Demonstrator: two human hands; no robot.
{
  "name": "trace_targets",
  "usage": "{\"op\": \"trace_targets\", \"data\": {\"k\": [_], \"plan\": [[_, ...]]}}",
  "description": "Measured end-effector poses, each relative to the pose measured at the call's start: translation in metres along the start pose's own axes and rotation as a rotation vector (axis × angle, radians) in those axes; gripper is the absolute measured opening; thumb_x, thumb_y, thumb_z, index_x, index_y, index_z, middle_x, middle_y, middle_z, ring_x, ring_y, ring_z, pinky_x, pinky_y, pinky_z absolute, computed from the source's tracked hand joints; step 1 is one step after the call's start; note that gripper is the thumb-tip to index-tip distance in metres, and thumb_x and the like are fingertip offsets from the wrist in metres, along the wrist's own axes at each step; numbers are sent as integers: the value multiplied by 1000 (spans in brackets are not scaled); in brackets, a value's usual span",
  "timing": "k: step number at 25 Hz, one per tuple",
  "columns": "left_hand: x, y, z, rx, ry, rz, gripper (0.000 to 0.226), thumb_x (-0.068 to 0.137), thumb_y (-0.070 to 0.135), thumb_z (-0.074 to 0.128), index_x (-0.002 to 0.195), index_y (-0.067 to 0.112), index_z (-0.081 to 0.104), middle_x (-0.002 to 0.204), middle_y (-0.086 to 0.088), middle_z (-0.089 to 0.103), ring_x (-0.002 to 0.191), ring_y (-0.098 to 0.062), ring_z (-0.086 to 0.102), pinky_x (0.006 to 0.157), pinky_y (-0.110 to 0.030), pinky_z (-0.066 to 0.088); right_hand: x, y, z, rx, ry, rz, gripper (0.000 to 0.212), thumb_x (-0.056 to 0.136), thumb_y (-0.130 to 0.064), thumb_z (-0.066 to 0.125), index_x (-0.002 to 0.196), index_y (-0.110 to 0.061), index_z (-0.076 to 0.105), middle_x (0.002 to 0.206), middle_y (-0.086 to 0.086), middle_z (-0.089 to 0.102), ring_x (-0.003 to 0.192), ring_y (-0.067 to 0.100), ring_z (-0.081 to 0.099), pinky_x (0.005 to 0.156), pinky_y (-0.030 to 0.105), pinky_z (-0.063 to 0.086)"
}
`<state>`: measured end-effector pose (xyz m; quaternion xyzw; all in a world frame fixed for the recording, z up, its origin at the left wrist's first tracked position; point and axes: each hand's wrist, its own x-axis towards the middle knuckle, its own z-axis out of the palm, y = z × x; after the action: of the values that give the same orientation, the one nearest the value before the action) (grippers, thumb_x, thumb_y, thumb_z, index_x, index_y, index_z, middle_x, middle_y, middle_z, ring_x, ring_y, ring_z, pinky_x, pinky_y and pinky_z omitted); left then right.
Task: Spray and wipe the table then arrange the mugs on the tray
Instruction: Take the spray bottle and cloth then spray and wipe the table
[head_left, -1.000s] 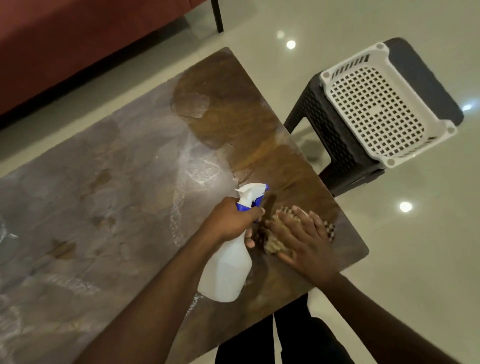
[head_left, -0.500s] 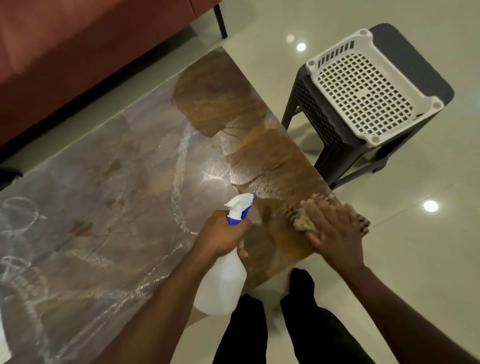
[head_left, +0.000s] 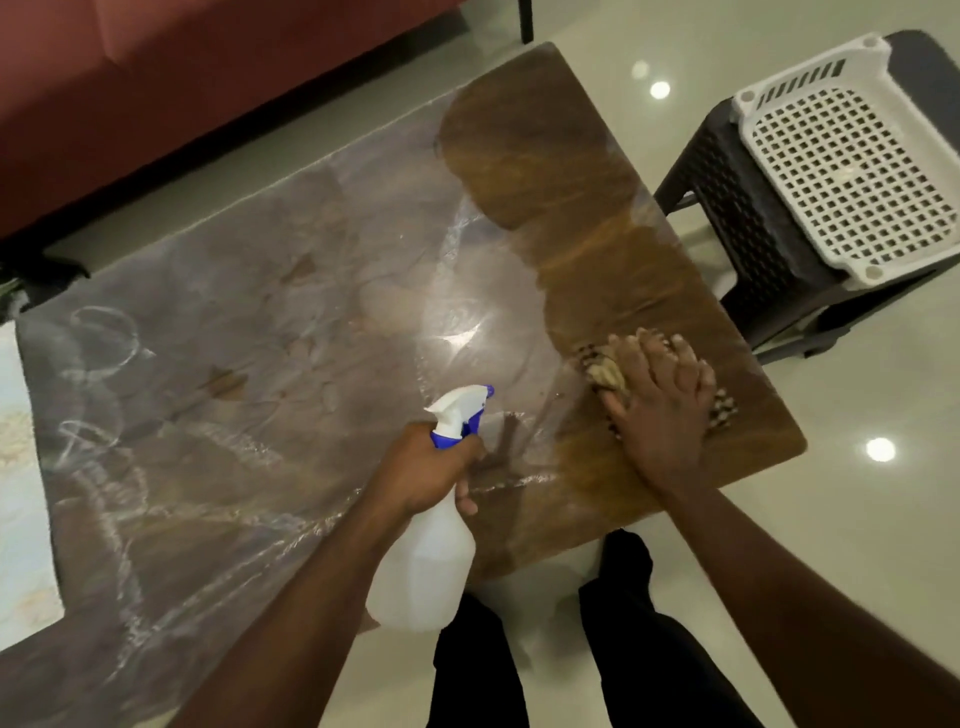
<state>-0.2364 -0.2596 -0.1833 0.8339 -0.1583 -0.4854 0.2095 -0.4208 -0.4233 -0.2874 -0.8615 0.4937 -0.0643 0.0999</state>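
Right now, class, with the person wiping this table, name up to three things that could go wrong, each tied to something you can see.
1. The right hand presses the cloth close to the table's right edge; a long stroke could push the cloth off.
2. The left hand holds the spray bottle with its nozzle over the table; an accidental squeeze might re-wet wiped wood.
3. The left part looks cloudy and streaked, so it may get missed.

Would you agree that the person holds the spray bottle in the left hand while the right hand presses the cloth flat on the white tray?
Not quite. In the head view the right hand presses the cloth flat on the table, not on the white tray, which sits apart on the dark stool. The left hand does hold the spray bottle.
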Motion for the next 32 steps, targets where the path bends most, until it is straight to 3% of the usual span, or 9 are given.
{"op": "trace_targets", "data": {"k": [5, 10, 13, 15, 17, 20, 25, 30, 32], "plan": [[2, -12, -25, -86, 30, 98, 14, 88, 26, 54, 83, 37, 60, 57, -9, 69, 59, -28, 71, 77, -49, 60, -76, -31, 17, -21, -113, -645, 67, 78, -49, 59, 140, -32, 39, 143, 3, 48, 134, 30, 37, 107, 55, 31], [18, -29, -61, -103, -15, 126, 21, 87, 32, 56, 98, 17, 67, 51, -9, 67, 55, -22, 71, 83, -46, 57, 7, -90, 19, -27, -45, 33, 60, 86, -50, 34, 139, -24, 42, 145, 8, 44, 138, 34, 30, 109, 54, 20], [32, -41, -78, -79, -25, 154, 24, 87, 32, 54, 101, 17, 67, 57, -10, 70, 53, -20, 70, 79, -41, 57, -15, -158, 52, 9, -141, -421, 56, 87, -45, 40, 135, -19, 48, 141, 11, 48, 137, 33, 32, 113, 55, 20], [40, -40, -90, -33, -15, 174, 21, 88, 30, 53, 88, 16, 69, 52, -7, 68, 55, -18, 71, 76, -35, 56, -26, -127, 50, -25, -147, -650, 52, 86, -41, 47, 135, -22, 49, 141, 7, 49, 142, 22, 22, 115, 50, 18], [50, -36, -107, -41, 8, 193, 25, 87, 28, 54, 69, 15, 66, 49, -4, 67, 55, -17, 71, 74, -33, 55, 9, -100, 39, -47, -40, -425, 53, 86, -39, 45, 136, -20, 46, 139, 11, 51, 142, 24, 22, 111, 52, 22], [66, -36, -134, -74, 0, 191, 19, 86, 33, 58, 81, 16, 66, 52, -2, 69, 52, -16, 71, 66, -31, 54, 64, -157, 36, -79, -17, 106, 56, 90, -43, 47, 141, -20, 41, 148, 10, 39, 140, 35, 24, 111, 56, 20], [88, -25, -144, -82, -43, 164, 25, 82, 35, 58, 70, 15, 65, 51, -5, 69, 53, -21, 72, 69, -35, 56, -2, -182, 55, -113, -139, -633, 61, 84, -41, 51, 142, -26, 40, 148, 6, 40, 141, 32, 26, 113, 55, 21], [118, 25, -153, -157, -23, 142, 25, 81, 34, 61, 77, 10, 68, 50, -6, 67, 54, -24, 72, 69, -36, 58, 112, -169, 40, -79, -13, -56, 58, 88, -43, 46, 142, -23, 39, 150, 4, 37, 142, 33, 22, 112, 53, 17], [137, 36, -157, -170, 11, 138, 24, 75, 31, 59, 76, 9, 68, 47, -6, 64, 55, -30, 72, 68, -38, 58, 125, -210, 52, -26, 3, -172, 59, 85, -37, 58, 139, -20, 43, 147, 8, 41, 139, 36, 27, 110, 55, 21]]}}
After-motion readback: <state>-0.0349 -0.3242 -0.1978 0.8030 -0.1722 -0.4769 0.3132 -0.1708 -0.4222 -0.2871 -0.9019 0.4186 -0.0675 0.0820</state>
